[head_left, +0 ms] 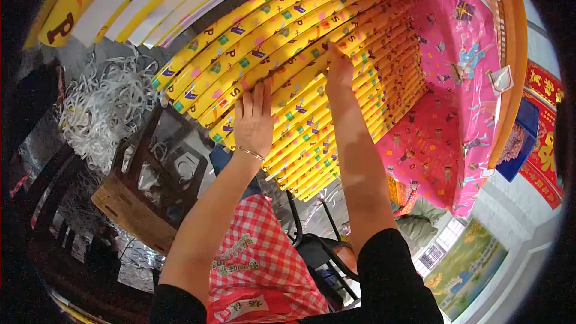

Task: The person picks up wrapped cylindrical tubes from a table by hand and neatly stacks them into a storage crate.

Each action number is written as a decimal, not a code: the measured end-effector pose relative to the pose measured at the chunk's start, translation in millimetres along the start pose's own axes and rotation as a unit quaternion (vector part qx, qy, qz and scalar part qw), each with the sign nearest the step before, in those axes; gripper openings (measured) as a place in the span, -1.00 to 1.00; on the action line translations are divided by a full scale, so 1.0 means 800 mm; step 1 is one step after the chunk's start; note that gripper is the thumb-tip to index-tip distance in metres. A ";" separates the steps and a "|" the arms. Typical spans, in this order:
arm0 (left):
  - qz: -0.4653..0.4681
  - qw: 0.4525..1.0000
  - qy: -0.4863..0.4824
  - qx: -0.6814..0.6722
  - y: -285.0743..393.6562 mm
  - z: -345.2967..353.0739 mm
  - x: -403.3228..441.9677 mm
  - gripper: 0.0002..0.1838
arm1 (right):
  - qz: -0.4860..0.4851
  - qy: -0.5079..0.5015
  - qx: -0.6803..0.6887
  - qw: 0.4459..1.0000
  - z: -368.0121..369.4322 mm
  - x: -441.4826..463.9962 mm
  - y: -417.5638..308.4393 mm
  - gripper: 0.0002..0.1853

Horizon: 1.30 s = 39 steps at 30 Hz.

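Note:
Many long yellow rolls point(300, 93), printed with small coloured gift and letter patterns, lie side by side in a slanting row; they look like wrapping paper. My left hand point(255, 125) rests on the near ends of the rolls, its fingers stretched out, a thin bracelet at the wrist. Farther along the same rolls, to the right, my right hand point(339, 72) touches their upper surface with its fingers reaching forward. Its fingertips are partly hidden by the hand's angle. A pink printed sheet point(459, 54) lies beneath and beyond the rolls.
Shredded white strips point(108, 108) are heaped at the left beside a wooden stool point(135, 207). White and yellow sheets point(141, 0) hang over the upper left. An orange edge point(513, 54) borders the pink sheet. A black chair point(318, 249) stands below, close to my red checked apron point(258, 264).

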<state>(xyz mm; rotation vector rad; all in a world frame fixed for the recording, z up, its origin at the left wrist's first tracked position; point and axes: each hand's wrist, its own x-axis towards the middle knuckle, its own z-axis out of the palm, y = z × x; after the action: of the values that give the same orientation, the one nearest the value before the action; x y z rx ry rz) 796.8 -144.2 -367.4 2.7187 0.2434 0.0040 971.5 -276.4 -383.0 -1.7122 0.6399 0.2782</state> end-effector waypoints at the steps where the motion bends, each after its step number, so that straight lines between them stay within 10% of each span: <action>1: -0.001 1.000 0.000 0.000 -0.002 -0.001 -0.006 -0.25 | 0.027 -0.002 -0.071 0.997 -0.004 0.001 -0.009 -0.54; 8: -0.098 0.993 -0.016 -0.063 -0.031 -0.033 -0.072 -0.29 | -0.126 0.095 0.004 0.987 -0.020 0.054 0.029 -0.71; 12: -0.296 0.932 0.133 -0.160 -0.043 -0.015 -0.106 -0.31 | -0.150 0.097 -0.144 0.973 -0.007 0.027 -0.003 -0.64; 17: -0.377 0.719 0.142 -0.566 -0.045 0.007 -0.102 -0.39 | -0.073 0.030 -0.170 0.982 -0.010 0.039 -0.003 -0.45; 18: -0.378 0.722 0.149 -0.560 -0.043 0.008 -0.099 -0.39 | -0.115 0.010 -0.311 0.943 -0.020 0.073 0.018 -0.58; 20: -0.373 0.829 0.101 -0.404 -0.040 -0.002 -0.087 -0.43 | -0.296 0.044 -0.781 0.547 -0.043 0.126 0.046 -0.77; 21: -0.396 0.707 0.178 -0.559 -0.026 -0.020 -0.081 -0.48 | -0.336 0.060 -0.849 0.404 -0.061 0.143 0.053 -0.77; 22: -0.397 0.758 0.163 -0.491 -0.027 -0.021 -0.095 -0.48 | -0.369 0.001 -0.799 0.475 -0.069 0.133 0.038 -0.72; 23: -0.398 0.803 0.147 -0.418 -0.026 -0.024 -0.110 -0.48 | -0.419 0.005 -0.812 0.406 -0.085 0.141 0.052 -0.73; 25: -0.340 0.875 0.131 -0.319 -0.039 -0.035 -0.156 -0.48 | -0.331 -0.183 -0.668 0.640 -0.068 0.144 0.040 -0.68; 26: -0.375 0.889 0.088 -0.249 -0.039 -0.053 -0.178 -0.51 | -0.314 -0.171 -0.665 0.656 -0.066 0.146 0.043 -0.68; 31: -0.407 0.875 -0.022 -0.260 -0.132 -0.182 -0.305 -0.52 | -0.250 -0.063 -0.749 0.611 -0.054 0.051 0.088 -0.55; 34: -0.445 0.852 0.012 -0.275 -0.195 -0.263 -0.399 -0.59 | -0.390 -0.120 -0.754 0.515 -0.038 -0.057 0.138 -0.46; 35: -0.466 0.849 0.048 -0.244 -0.199 -0.299 -0.427 -0.60 | -0.289 -0.189 -0.609 0.714 -0.031 -0.109 0.131 -0.48; 37: -0.518 0.824 0.103 -0.205 -0.214 -0.359 -0.492 -0.64 | -0.468 -0.212 -0.568 0.643 -0.021 -0.221 0.140 -0.53; 39: -0.536 0.814 0.156 -0.159 -0.232 -0.399 -0.559 -0.68 | -0.400 -0.326 -0.534 0.670 0.001 -0.331 0.139 -0.60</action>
<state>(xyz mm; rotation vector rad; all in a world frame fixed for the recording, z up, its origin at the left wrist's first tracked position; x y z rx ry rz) 313.0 74.1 -134.6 1.8881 1.6531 0.1530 693.3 -219.5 -339.5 -2.5556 -1.0671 0.6559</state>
